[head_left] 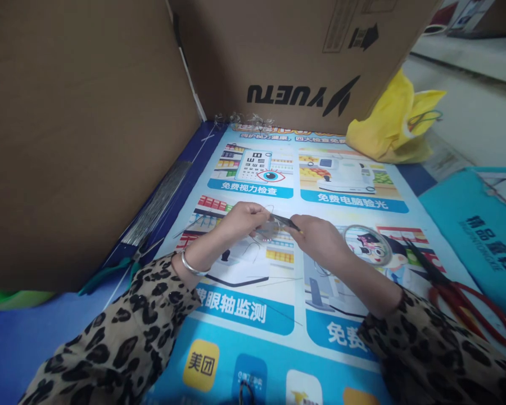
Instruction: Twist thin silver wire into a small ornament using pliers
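My left hand (247,218) is closed in a pinch on a thin wire, whose loops show beside the fingertips. My right hand (318,236) is wrapped round small dark pliers (285,221), their jaws reaching left to the left fingertips. Exactly where the jaws meet the wire is too small to tell. Just below the fingertips is a clear, shallow round piece (270,232), partly covered by the left hand. Several loose thin wires (278,279) lie on the printed poster (297,253) under both hands.
Cardboard panels (295,50) stand at the back and left. A bundle of straight silver wires (158,202) lies left, near green-handled scissors (130,264). At right are a clear round roll (367,246), red-handled scissors (468,304), a turquoise bag (480,225) and a yellow bag (392,126).
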`<state>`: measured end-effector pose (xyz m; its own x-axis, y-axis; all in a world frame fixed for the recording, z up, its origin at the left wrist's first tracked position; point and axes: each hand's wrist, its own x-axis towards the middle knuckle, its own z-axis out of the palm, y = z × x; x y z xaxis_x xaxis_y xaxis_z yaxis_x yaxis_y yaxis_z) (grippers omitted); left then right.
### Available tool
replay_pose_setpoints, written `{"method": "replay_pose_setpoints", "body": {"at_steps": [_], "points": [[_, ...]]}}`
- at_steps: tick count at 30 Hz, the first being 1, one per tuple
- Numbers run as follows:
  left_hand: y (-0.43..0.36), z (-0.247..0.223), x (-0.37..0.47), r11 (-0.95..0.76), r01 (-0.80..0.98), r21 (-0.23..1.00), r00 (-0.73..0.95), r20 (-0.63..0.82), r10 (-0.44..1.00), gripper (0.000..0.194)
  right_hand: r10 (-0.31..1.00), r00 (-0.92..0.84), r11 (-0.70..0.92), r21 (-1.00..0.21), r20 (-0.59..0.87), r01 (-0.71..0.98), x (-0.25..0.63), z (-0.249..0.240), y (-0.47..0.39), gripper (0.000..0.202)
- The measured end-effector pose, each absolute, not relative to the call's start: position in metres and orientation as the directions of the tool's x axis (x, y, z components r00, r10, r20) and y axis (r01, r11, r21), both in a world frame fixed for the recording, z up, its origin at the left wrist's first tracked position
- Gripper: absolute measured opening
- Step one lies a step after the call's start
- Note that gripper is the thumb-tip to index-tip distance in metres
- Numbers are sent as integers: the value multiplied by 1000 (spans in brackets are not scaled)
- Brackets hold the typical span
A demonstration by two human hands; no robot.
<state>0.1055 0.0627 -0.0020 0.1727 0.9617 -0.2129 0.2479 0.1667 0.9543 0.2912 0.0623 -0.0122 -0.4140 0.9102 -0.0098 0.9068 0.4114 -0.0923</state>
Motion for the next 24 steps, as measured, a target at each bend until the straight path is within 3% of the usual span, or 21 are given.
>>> {"method": "replay_pose_setpoints", "body": {"at_steps": [6,14,19,24], "points": [[63,-5,106,138,153,979,172,-164,971,9,910,-414,412,-105,-1,905,292,-13,64,24],[60,-1,107,207,79,975,168,-217,962,7,902,-431,430,-100,20,897,292,-16,65,23],[59,-2,108,112,166,980,146,-137,980,8,873,-470,476,-24,129,879,294,-16,66,19],[61,-12,107,-73,372,925,118,30,993,10,850,-496,484,106,177,868,294,-16,66,17]]}}
